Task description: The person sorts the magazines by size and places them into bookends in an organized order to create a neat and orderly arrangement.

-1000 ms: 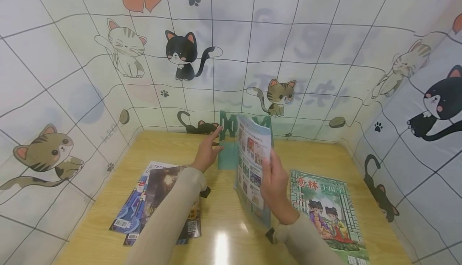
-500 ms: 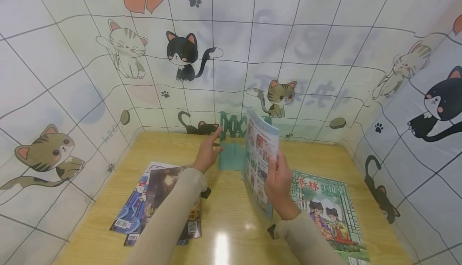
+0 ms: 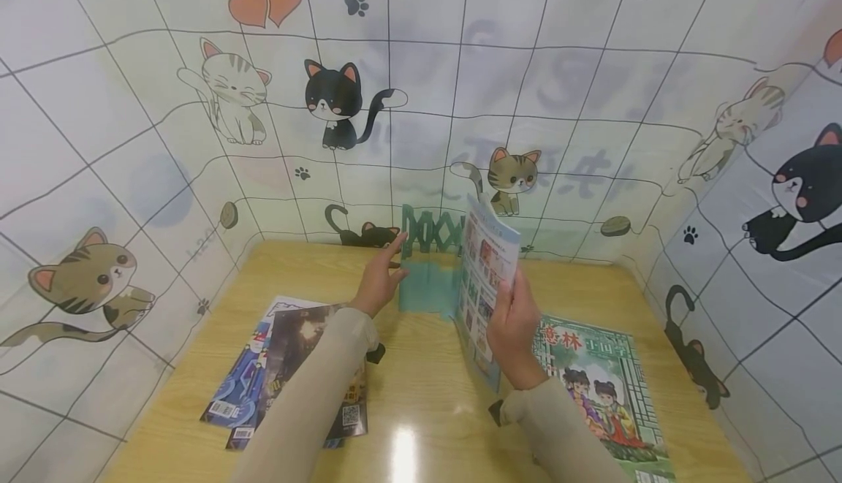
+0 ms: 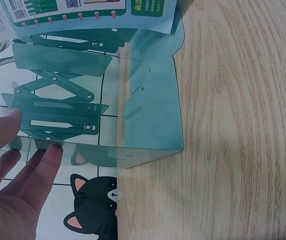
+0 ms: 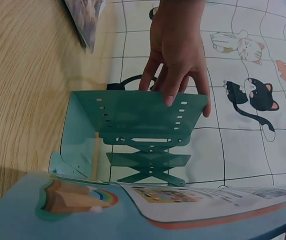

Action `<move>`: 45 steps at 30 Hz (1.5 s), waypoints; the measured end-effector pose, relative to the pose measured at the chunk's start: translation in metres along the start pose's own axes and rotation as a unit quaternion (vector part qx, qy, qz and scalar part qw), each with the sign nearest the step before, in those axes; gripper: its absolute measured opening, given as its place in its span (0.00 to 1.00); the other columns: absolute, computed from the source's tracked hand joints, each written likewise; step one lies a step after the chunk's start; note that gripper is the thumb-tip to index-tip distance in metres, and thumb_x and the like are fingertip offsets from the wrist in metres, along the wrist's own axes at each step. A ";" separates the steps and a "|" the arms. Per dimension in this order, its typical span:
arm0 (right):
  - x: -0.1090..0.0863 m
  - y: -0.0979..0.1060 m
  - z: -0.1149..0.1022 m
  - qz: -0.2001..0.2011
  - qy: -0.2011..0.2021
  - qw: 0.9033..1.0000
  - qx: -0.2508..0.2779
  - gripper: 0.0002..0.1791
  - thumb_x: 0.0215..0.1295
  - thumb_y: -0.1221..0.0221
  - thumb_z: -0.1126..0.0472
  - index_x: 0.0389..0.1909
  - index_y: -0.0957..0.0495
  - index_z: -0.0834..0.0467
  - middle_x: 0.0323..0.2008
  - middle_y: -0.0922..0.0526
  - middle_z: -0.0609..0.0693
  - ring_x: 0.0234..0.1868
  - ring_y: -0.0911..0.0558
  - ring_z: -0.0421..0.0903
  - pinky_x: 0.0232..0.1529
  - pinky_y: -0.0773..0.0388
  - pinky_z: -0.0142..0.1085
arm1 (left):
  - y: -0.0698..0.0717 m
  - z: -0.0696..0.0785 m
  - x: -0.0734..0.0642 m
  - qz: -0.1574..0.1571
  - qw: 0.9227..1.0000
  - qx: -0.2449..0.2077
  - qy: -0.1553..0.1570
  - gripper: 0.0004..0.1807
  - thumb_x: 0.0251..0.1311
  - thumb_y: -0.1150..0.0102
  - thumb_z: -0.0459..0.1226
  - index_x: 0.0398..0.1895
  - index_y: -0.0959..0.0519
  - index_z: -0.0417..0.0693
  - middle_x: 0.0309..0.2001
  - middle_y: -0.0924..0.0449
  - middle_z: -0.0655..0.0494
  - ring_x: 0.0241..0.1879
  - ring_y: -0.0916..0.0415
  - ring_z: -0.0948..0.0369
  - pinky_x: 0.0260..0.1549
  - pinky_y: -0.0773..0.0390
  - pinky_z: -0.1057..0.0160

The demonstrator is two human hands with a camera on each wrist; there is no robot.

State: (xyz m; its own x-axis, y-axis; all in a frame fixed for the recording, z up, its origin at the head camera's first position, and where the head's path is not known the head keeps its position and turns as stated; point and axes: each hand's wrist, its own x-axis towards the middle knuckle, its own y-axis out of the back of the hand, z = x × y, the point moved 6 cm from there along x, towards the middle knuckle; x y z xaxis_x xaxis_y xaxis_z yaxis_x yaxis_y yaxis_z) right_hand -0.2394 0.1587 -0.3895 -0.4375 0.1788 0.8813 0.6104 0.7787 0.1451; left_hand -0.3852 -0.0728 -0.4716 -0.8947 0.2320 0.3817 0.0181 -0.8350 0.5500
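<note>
A teal metal expanding bookend [image 3: 429,291] with a criss-cross lattice back stands at the table's rear. My left hand [image 3: 378,282] grips its left end panel, thumb on the inner face and fingers outside, as the left wrist view shows for the bookend [image 4: 152,107]. My right hand [image 3: 515,329] holds a thin magazine [image 3: 485,278] upright by its near right edge, its pages partly spread. The magazine overlaps the bookend's right part in the head view and hides it. A light blue magazine cover [image 5: 128,212] with a pencil picture fills the bottom of the right wrist view.
Left of the bookend lie stacked magazines, a dark one [image 3: 289,344] over a blue one [image 3: 237,388]. A green magazine [image 3: 601,395] with two drawn children lies flat at right. A cat-patterned wall covering [image 3: 427,103] rises behind the wooden table [image 3: 408,395].
My right hand has moved the magazine to the right, and more of the bookend's base and lattice shows beside it. My left hand has stayed at the left panel.
</note>
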 end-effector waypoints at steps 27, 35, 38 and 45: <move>-0.015 -0.033 0.040 0.001 -0.003 1.000 -0.025 0.17 0.72 0.53 0.64 0.58 0.29 0.66 0.47 0.20 0.63 0.46 0.19 0.60 0.42 0.21 0.56 | 0.003 0.001 0.003 -0.003 0.999 0.038 0.023 0.48 0.59 0.40 0.23 0.77 0.48 0.67 0.70 0.38 0.51 0.57 0.27 0.49 0.43 0.20 0.54; -0.029 -0.037 0.048 -0.027 0.003 0.999 -0.041 0.18 0.70 0.51 0.67 0.58 0.29 0.65 0.49 0.21 0.62 0.49 0.20 0.59 0.45 0.22 0.56 | 0.003 0.003 0.005 -0.004 0.999 0.037 0.024 0.45 0.58 0.39 0.23 0.75 0.42 0.62 0.68 0.34 0.47 0.50 0.22 0.49 0.45 0.20 0.51; -0.034 -0.037 0.051 -0.025 -0.008 0.999 -0.042 0.17 0.70 0.50 0.68 0.58 0.29 0.65 0.49 0.20 0.62 0.49 0.20 0.60 0.45 0.22 0.57 | 0.002 0.002 0.004 -0.007 0.999 0.037 0.026 0.45 0.58 0.38 0.24 0.75 0.42 0.63 0.68 0.35 0.47 0.52 0.23 0.49 0.46 0.21 0.51; -0.041 -0.039 0.055 -0.016 0.008 0.998 -0.064 0.15 0.69 0.47 0.65 0.53 0.26 0.66 0.42 0.19 0.63 0.40 0.19 0.60 0.38 0.21 0.55 | 0.003 0.003 0.003 -0.007 0.999 0.033 0.023 0.44 0.58 0.38 0.24 0.75 0.42 0.61 0.68 0.35 0.47 0.52 0.23 0.48 0.47 0.21 0.49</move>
State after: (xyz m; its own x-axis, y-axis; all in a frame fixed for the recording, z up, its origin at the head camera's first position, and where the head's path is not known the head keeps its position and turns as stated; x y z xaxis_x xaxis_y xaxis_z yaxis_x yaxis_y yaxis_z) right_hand -0.2812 0.1541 -0.4559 -0.4477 0.1456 0.8822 0.6766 0.7002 0.2278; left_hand -0.3864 -0.0725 -0.4665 -0.9143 0.2198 0.3402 0.0334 -0.7961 0.6043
